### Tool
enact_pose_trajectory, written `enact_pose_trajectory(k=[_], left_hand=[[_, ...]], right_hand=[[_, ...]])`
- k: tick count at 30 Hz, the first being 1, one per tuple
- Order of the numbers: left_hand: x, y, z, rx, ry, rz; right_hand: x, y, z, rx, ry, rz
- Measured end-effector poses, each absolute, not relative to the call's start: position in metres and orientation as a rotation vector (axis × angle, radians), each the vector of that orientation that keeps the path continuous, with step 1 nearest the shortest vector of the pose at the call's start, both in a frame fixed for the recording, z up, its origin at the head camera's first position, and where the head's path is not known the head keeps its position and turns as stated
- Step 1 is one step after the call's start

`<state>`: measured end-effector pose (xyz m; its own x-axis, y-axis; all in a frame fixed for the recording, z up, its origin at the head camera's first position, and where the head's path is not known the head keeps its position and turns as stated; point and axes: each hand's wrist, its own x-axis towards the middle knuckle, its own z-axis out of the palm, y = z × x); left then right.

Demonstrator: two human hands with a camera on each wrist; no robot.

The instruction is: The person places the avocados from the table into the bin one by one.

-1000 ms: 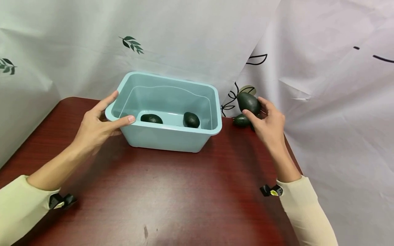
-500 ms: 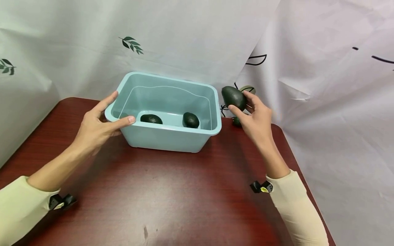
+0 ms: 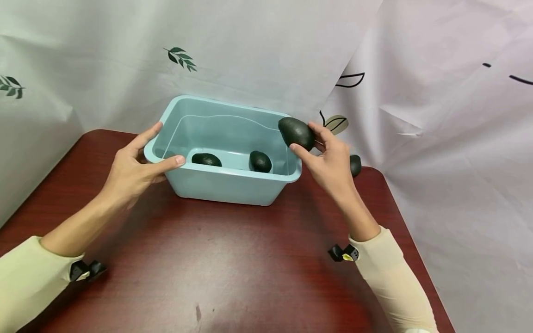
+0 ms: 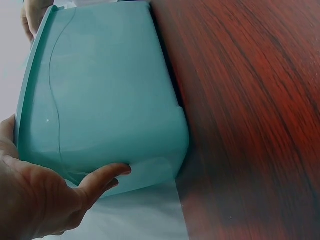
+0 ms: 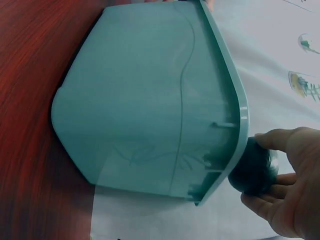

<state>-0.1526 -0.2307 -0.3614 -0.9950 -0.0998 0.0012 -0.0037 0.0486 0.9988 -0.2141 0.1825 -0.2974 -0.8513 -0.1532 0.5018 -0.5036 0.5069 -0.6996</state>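
A light blue plastic tub (image 3: 220, 187) stands upright on the table. My left hand (image 3: 133, 169) holds its left front corner, thumb over the rim and fingers against the outside wall, as the left wrist view (image 4: 47, 195) also shows. Between the thumb and fingers of my right hand (image 3: 331, 162) is a dark green avocado (image 3: 296, 133), raised at the tub's right rim. In the right wrist view that avocado (image 5: 254, 167) shows beside the rim, partly hidden by it. Two more avocados, one at left (image 3: 207, 159) and one at right (image 3: 260, 162), lie on the tub's floor.
Another avocado (image 3: 355, 165) sits near the table's back right corner, partly hidden behind my right hand. A reddish-brown wooden table (image 3: 233, 259) carries everything. White patterned cloth (image 3: 250, 51) hangs close behind the tub and along the sides.
My right hand has carried the avocado left, from above the others at the back right to the tub's right rim. My left hand and the tub have stayed in place.
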Motion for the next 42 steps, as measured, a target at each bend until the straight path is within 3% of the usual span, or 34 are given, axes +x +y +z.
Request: enact_pose_trajectory(k=[18,42], left_hand=[[-0.151,-0.231,-0.360,0.131,-2.244,-2.089],[-0.151,-0.231,-0.361,0.126,-2.235,-2.094]], right_hand=[[-0.206,0.159,-0.305,0.643,-2.463,1.239],[-0.208,0.182,-0.315,0.478,-2.430,1.300]])
